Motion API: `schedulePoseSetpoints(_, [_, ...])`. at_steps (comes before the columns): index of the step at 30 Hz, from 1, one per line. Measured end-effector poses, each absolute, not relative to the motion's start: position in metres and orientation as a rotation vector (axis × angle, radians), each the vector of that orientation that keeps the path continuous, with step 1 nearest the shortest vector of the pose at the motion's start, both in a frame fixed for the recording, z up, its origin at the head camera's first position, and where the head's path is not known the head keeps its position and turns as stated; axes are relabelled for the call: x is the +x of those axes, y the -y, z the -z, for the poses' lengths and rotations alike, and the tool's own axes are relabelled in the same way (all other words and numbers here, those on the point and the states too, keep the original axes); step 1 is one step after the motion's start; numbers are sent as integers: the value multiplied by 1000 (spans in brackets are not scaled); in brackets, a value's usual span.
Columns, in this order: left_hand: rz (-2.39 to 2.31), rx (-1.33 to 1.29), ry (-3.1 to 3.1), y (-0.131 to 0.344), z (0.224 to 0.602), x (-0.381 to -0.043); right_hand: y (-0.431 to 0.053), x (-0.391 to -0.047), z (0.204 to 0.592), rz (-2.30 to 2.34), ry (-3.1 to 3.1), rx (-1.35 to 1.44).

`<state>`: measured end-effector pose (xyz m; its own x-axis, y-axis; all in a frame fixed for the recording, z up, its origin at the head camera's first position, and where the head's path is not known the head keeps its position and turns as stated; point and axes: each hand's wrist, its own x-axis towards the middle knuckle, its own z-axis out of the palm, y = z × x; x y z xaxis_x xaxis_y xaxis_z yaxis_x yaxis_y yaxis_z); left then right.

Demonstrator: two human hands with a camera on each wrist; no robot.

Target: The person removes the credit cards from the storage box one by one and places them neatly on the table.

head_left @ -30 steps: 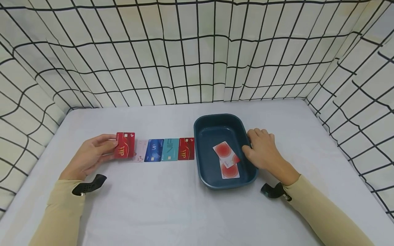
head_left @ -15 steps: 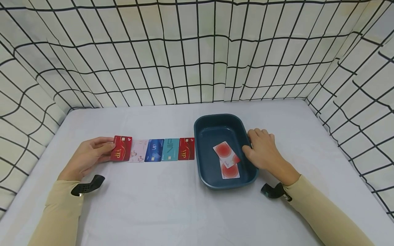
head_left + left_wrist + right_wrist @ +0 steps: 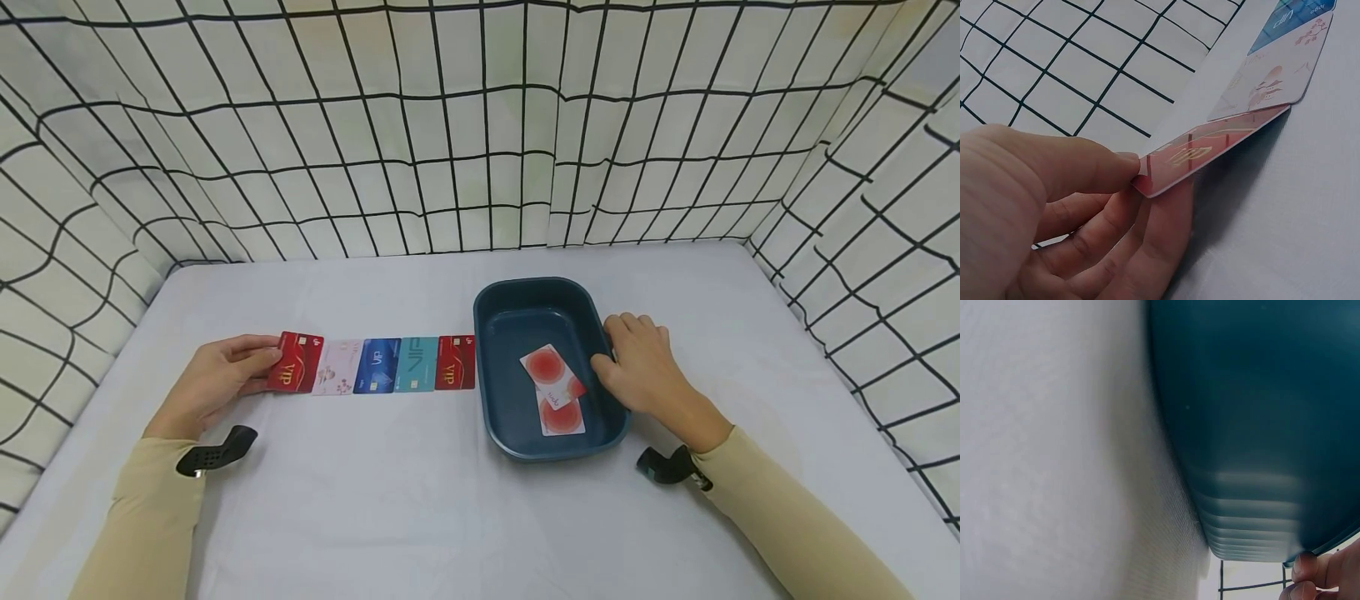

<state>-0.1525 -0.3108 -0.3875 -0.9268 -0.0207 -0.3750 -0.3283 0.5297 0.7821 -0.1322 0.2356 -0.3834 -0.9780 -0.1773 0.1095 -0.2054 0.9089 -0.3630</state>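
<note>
My left hand (image 3: 217,383) pinches a red VIP card (image 3: 297,362) by its left edge, at the left end of a row of cards. The left wrist view shows this red card (image 3: 1210,147) tilted, its held edge raised off the table and its far edge at the pale flowered card (image 3: 1279,78). To the right of that pale card (image 3: 337,367) lie a blue VIP card (image 3: 377,365), a teal VIP card (image 3: 416,364) and another red VIP card (image 3: 455,362). My right hand (image 3: 641,367) grips the right rim of a dark blue plastic tray (image 3: 551,452).
Inside the tray lie two white cards with red circles, the upper card (image 3: 545,367) overlapping the lower card (image 3: 562,418). The row's right end meets the tray's left side. A white cloth covers the table (image 3: 360,492). Black wire grid (image 3: 487,158) encloses the back and sides.
My left hand has brought the red VIP card a little left and nearer to me, uncovering more of the pale flowered card. My right hand and the tray have stayed put.
</note>
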Motion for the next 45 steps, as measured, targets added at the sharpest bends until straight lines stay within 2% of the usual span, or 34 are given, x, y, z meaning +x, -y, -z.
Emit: schedulePoseSetpoints(45, [-1194, -215, -2512, 309, 382, -150, -236, -133, 386, -581, 2975, 320])
